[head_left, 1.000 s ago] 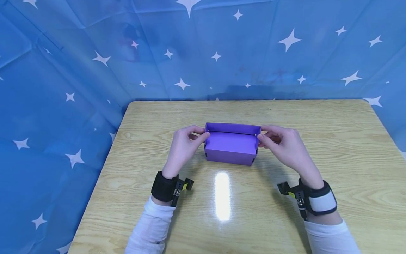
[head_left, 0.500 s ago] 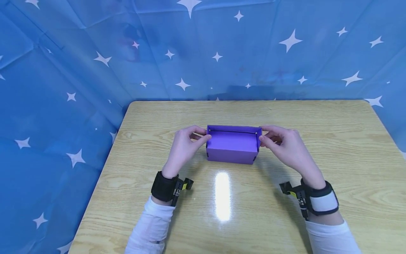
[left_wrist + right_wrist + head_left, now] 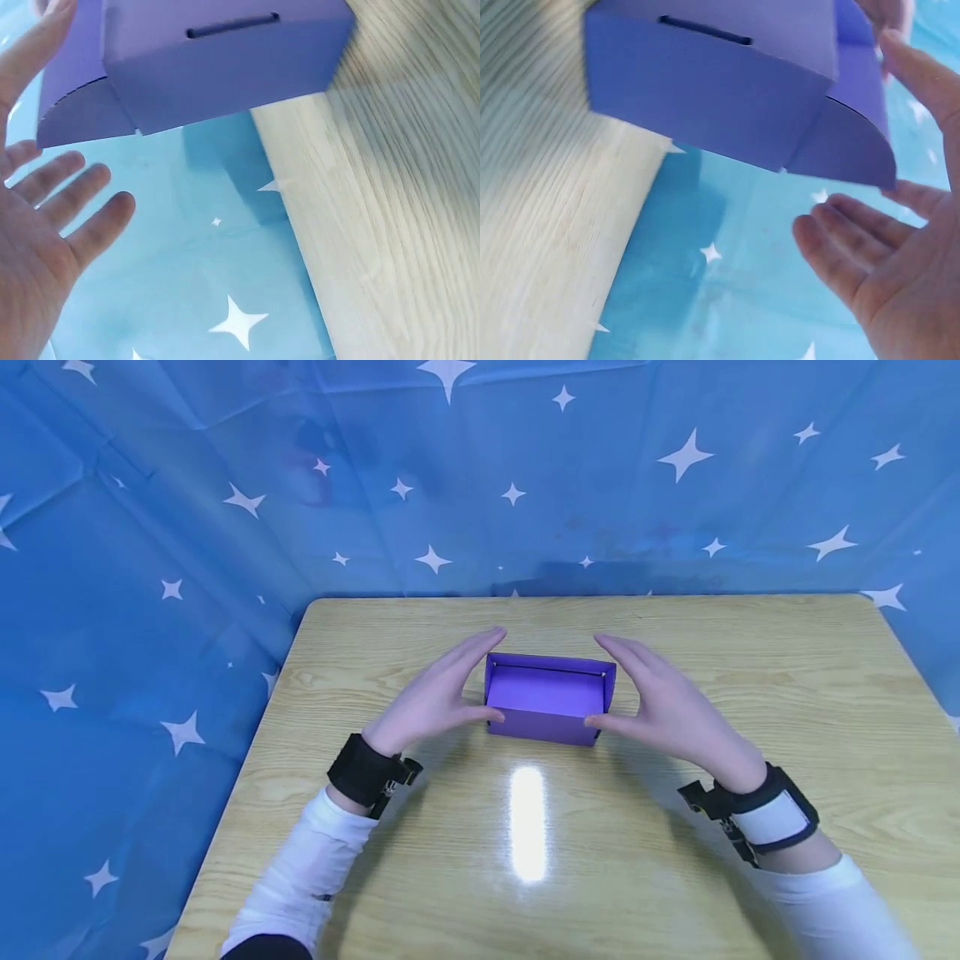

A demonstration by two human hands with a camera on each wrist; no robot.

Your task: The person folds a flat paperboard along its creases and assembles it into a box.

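A small purple cardboard box (image 3: pixel 547 725) rests on the table in the head view, its upper side uncovered to show a bare purple inside. My left hand (image 3: pixel 444 695) is spread at the box's left end, fingers straight and thumb near the front wall. Mirroring it at the right end is my right hand (image 3: pixel 666 708), also spread. In the left wrist view the box (image 3: pixel 232 71) shows a slot and a curved side flap (image 3: pixel 84 112); those fingers pinch nothing. The right wrist view shows a similar rounded flap (image 3: pixel 847 146) near straight fingers. Whether either thumb touches the card is unclear.
The wooden table (image 3: pixel 360 635) has a bright light reflection (image 3: pixel 528 822) in front of the box. A blue cloth with white stars (image 3: pixel 480 477) hangs behind and to the left. Each wrist wears a black strap (image 3: pixel 365 770) with a small camera.
Both hands have let go of the box's ends and spread their fingers, with fingertips now farther back and thumbs nearer the front wall. The box has shifted very slightly left.
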